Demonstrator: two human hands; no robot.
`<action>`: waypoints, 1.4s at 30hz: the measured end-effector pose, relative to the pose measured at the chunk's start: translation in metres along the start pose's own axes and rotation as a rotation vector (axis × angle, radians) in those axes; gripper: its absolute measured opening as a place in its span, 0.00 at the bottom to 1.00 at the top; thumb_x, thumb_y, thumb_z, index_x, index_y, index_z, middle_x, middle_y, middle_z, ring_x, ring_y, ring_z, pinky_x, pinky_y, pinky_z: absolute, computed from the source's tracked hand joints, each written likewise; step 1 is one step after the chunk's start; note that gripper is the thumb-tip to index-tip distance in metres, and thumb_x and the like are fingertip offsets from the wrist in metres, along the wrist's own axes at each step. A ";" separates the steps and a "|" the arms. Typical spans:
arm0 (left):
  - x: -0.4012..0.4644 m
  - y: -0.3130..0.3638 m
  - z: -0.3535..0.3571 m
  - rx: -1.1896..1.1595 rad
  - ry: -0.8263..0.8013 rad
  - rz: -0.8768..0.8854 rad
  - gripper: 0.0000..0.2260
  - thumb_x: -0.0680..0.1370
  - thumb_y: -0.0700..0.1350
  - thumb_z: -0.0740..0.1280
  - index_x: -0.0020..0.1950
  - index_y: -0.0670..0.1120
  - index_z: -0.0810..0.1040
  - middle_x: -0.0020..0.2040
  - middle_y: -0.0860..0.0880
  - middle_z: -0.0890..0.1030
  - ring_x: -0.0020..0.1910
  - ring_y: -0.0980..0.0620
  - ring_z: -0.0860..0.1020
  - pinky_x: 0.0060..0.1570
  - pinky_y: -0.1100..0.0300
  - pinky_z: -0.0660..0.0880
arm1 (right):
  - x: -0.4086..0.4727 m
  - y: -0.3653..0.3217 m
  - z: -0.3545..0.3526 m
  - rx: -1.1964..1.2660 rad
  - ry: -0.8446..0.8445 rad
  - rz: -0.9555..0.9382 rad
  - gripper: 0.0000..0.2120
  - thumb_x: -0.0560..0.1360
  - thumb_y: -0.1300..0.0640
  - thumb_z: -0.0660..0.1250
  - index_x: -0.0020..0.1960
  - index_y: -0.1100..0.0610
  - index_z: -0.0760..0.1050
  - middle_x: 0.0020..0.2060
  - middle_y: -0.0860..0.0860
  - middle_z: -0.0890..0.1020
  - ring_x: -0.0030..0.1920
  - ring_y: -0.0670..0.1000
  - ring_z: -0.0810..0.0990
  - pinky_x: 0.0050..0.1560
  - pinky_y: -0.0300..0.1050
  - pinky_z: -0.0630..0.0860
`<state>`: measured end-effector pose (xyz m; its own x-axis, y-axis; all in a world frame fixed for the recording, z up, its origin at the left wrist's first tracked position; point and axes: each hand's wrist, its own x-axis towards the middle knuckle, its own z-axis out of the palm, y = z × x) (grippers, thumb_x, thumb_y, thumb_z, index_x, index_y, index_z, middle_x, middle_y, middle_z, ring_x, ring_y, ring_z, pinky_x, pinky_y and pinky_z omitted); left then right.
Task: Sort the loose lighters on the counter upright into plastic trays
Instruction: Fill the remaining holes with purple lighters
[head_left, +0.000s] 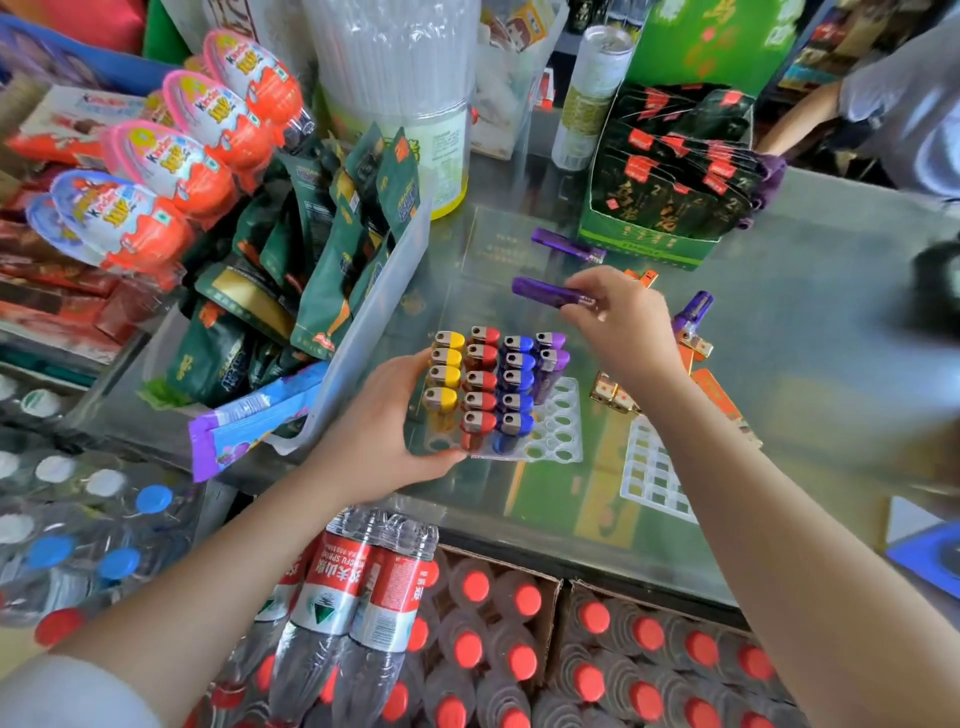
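Left hand (395, 415) gripping left edge of plastic tray (558, 415) at frame centre, upright lighters (493, 384) slotted in colour rows, right hand (618, 317) pinching purple lighter (545, 292) above tray, another purple lighter (567, 245) lying on counter (805, 338) beyond.

Both arms are bare all the way down, nothing on the left hand (384, 415) or right hand (623, 317). Just a bit of white sleeve (78, 696) way up behind the left hand.
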<state>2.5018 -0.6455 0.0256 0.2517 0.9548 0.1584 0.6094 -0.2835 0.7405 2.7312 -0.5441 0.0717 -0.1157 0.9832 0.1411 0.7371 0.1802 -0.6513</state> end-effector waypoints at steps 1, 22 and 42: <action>0.000 0.001 0.000 0.010 0.006 0.010 0.32 0.64 0.54 0.74 0.64 0.52 0.66 0.57 0.59 0.71 0.60 0.60 0.67 0.60 0.70 0.61 | -0.011 0.001 -0.008 0.031 0.054 0.016 0.08 0.71 0.60 0.68 0.49 0.52 0.77 0.40 0.47 0.80 0.39 0.43 0.75 0.40 0.33 0.68; 0.002 0.009 -0.002 -0.052 0.013 0.101 0.22 0.64 0.54 0.73 0.56 0.55 0.72 0.51 0.60 0.77 0.53 0.62 0.75 0.53 0.59 0.72 | -0.096 -0.023 -0.013 -0.036 0.035 -0.359 0.08 0.73 0.65 0.66 0.52 0.65 0.77 0.45 0.58 0.80 0.41 0.55 0.79 0.42 0.43 0.75; 0.001 0.008 -0.002 0.005 0.019 0.057 0.22 0.65 0.57 0.72 0.55 0.59 0.69 0.52 0.64 0.74 0.55 0.64 0.72 0.54 0.69 0.67 | -0.069 0.001 -0.007 0.249 0.009 -0.141 0.19 0.74 0.42 0.55 0.45 0.58 0.72 0.38 0.50 0.78 0.37 0.42 0.74 0.37 0.35 0.68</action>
<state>2.5055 -0.6470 0.0334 0.2719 0.9387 0.2120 0.5985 -0.3374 0.7266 2.7446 -0.6121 0.0668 -0.1989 0.9479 0.2488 0.5275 0.3175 -0.7880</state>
